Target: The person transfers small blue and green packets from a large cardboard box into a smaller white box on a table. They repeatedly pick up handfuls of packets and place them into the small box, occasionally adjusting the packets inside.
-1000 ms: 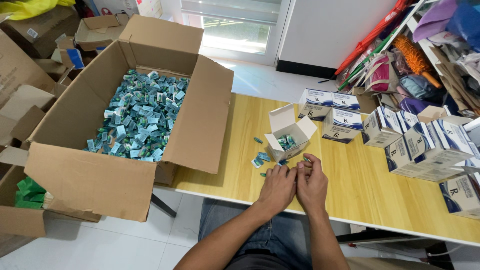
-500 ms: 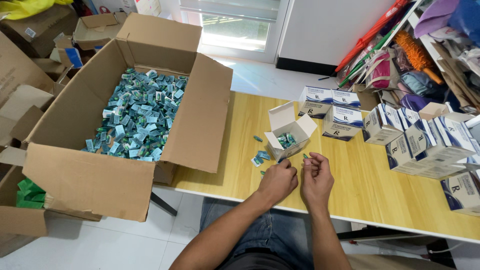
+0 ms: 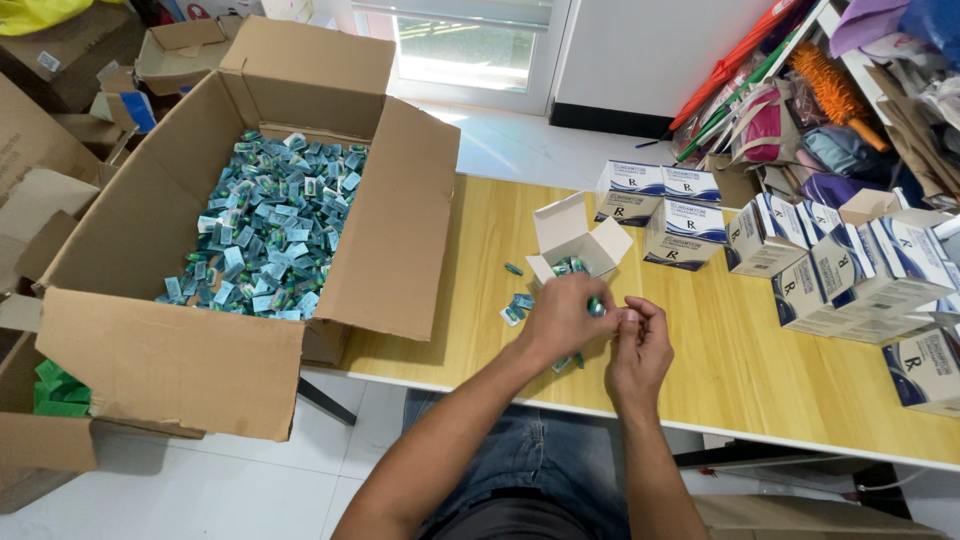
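The left hand [image 3: 562, 318] is curled around small teal sachets [image 3: 594, 306]; the right hand [image 3: 640, 340] pinches at them with bent fingers, over the wooden table [image 3: 760, 370]. They look light, thin and slippery, best nipped by their edges, just before the open small white carton [image 3: 578, 244]; the large cardboard box [image 3: 180, 360] of more sits to the left.

One head-worn camera looks steeply down and forward over the table [image 3: 480, 250], close above both hands. It takes in the big carton [image 3: 170, 360] on the left and, probably, shelves on the right; no second view.
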